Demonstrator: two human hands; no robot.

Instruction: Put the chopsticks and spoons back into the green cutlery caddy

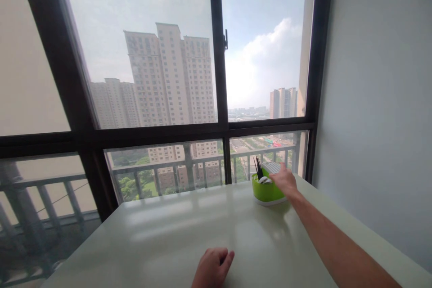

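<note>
Nearest the lens, the left hand [212, 266] rests on the pale, glossy bench [175, 234] at the bottom edge of the view, its fingers curled loosely under and holding nothing. Further out, the right arm stretches across the bench toward the far right corner, where the right hand [285, 181] lies over the rim of a lime-green plastic basket with a white base [266, 192]. Its fingers reach down at the basket's top edge, but whether they grip anything I cannot tell, since the back of the hand hides them. The basket stands near the far edge of the bench, close to the window and not far from the grey wall on the right. Thin black sticks [258, 168] stand upright in its left side, and a small white object [264, 180] sits just beside the fingertips. A dark-framed window [218, 76] fills the background, with tall apartment blocks beyond it.
</note>
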